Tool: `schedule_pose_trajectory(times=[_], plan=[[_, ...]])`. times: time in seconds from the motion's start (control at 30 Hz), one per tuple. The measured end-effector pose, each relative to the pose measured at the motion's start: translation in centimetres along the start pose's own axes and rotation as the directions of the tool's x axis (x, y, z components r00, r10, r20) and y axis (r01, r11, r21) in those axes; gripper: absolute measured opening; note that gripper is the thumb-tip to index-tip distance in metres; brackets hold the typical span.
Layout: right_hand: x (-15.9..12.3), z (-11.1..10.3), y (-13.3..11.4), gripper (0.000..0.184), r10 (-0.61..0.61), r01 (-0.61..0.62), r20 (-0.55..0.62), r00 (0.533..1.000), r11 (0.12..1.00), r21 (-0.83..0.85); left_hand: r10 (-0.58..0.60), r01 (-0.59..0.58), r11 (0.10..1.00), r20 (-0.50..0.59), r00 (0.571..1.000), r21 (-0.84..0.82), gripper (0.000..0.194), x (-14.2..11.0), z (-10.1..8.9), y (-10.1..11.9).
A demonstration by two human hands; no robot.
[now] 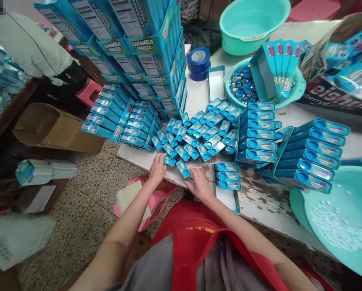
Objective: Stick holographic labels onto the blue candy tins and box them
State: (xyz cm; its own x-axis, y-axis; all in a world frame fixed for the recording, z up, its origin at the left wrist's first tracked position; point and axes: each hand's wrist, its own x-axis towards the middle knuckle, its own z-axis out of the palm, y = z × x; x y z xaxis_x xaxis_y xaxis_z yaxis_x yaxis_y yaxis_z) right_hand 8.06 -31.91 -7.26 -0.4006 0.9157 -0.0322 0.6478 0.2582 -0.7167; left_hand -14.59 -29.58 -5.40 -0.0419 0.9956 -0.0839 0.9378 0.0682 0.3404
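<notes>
My left hand [157, 169] is at the front edge of the table, its bent fingers closed on the end of a small blue candy box [169, 161]. Beside it, another small blue box [183, 169] stands tilted, its printed end facing up. My right hand [199, 184] is just right of that box, thumb and forefinger apart, fingertips at its side. Beyond both hands many such boxes [200, 131] stand close together, ends up. Right of my right hand, an open display tray [227, 202] holds three boxes [228, 176] in its far part, with its white bottom showing nearer me.
Stacked full display cartons [150, 48] rise at the back left. Filled trays [256, 133] stand on the right. A basin [344, 226] holds white pieces; another bowl [241, 87] holds shiny round pieces. Blue tape rolls [198, 60] lie behind. A person [32, 44] is at far left.
</notes>
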Motion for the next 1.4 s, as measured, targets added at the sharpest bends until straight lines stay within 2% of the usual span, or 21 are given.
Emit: schedule_pose_trajectory(times=[0.1,0.17,0.2,0.27,0.3,0.33,0.37,0.43,0.47,0.53,0.63,0.7,0.8,0.83,0.9,0.97,1.03,1.13,1.23,1.33,1.4], plan=[[1.2,1.4,0.1,0.045,0.063,-0.062,0.072,0.995,0.998,-0.014,-0.036,0.039,0.994,0.03,0.999,-0.098,0.051,-0.1,-0.5,-0.8],[1.4,2.0,0.2,0.045,0.077,-0.076,0.061,0.995,0.997,-0.019,-0.19,0.184,0.956,-0.004,0.982,-0.229,0.048,-0.2,-0.6,-0.6],[1.4,2.2,0.3,0.045,0.076,-0.075,0.046,0.996,0.997,-0.022,-0.317,0.299,0.898,-0.004,0.948,-0.322,0.046,-0.1,-0.5,-0.2],[1.3,2.5,0.2,0.045,0.07,-0.07,0.02,0.997,0.997,-0.031,-0.571,0.529,0.673,0.091,0.816,-0.517,0.052,0.2,0.0,1.1],[1.3,2.7,0.2,0.044,0.067,-0.067,0.014,0.998,0.997,-0.036,-0.645,0.6,0.538,0.168,0.745,-0.593,0.061,0.4,0.4,1.9],[1.3,2.8,0.2,0.044,0.065,-0.064,0.013,0.998,0.997,-0.04,-0.675,0.633,0.422,0.241,0.697,-0.648,0.068,0.7,0.8,2.7],[1.3,2.9,0.1,0.044,0.062,-0.062,0.012,0.998,0.997,-0.042,-0.675,0.64,0.338,0.296,0.676,-0.69,0.072,1.0,1.1,3.4],[1.3,3.0,0.0,0.043,0.067,-0.066,0.005,0.998,0.997,-0.039,-0.641,0.621,0.271,0.343,0.687,-0.735,0.069,1.3,1.5,4.3],[1.3,3.0,0.0,0.043,0.075,-0.075,-0.004,0.997,0.997,-0.035,-0.624,0.614,0.279,0.346,0.7,-0.739,0.064,1.3,1.4,4.4],[1.3,3.3,-0.1,0.043,0.094,-0.095,-0.029,0.995,0.995,-0.02,-0.61,0.629,0.367,0.333,0.719,-0.685,0.057,0.8,1.1,4.3],[1.3,3.9,-0.3,0.044,0.088,-0.087,-0.046,0.995,0.996,0.022,-0.575,0.636,0.61,0.288,0.766,-0.472,0.057,-0.6,0.4,4.2],[1.5,4.4,-0.6,0.047,0.067,-0.066,-0.025,0.997,0.996,0.053,-0.53,0.599,0.728,0.28,0.801,-0.334,0.066,-1.3,0.2,4.9],[1.6,4.4,-0.8,0.049,0.049,-0.053,0.069,0.996,0.997,0.058,-0.496,0.548,0.809,0.254,0.83,-0.21,0.092,-1.6,0.4,6.5],[1.6,4.2,-0.8,0.049,0.056,-0.061,0.106,0.993,0.997,0.037,-0.495,0.54,0.822,0.24,0.835,-0.18,0.098,-1.5,0.5,7.0],[1.5,3.3,-0.8,0.048,0.091,-0.086,0.135,0.987,0.996,-0.039,-0.502,0.536,0.833,0.222,0.836,-0.136,0.099,-1.2,0.3,7.4],[1.7,2.1,-1.0,0.043,0.098,-0.088,0.079,0.992,0.989,-0.123,-0.518,0.554,0.825,0.241,0.821,-0.115,0.091,-1.2,-0.2,7.1],[2.6,0.9,-1.6,0.038,0.037,-0.035,0.004,0.999,0.981,-0.191,-0.547,0.587,0.802,0.264,0.795,-0.106,0.084,-1.4,-1.1,6.0],[5.7,-0.1,-3.7,0.037,-0.043,0.046,0.016,0.999,0.953,-0.299,-0.627,0.658,0.746,0.225,0.746,-0.1,0.078,-1.7,-2.4,3.9],[9.6,-0.1,-6.2,0.035,0.009,0.04,0.116,0.993,0.909,-0.414,-0.69,0.705,0.703,0.151,0.708,-0.094,0.077,-1.0,-3.3,2.3],[12.6,0.4,-8.1,0.034,0.061,0.022,0.153,0.986,0.871,-0.491,-0.677,0.69,0.719,0.139,0.723,-0.087,0.078,0.5,-3.3,1.7],[13.3,0.6,-8.8,0.033,0.082,0.006,0.148,0.986,0.859,-0.512,-0.651,0.666,0.742,0.157,0.743,-0.076,0.077,1.2,-2.9,1.5]])
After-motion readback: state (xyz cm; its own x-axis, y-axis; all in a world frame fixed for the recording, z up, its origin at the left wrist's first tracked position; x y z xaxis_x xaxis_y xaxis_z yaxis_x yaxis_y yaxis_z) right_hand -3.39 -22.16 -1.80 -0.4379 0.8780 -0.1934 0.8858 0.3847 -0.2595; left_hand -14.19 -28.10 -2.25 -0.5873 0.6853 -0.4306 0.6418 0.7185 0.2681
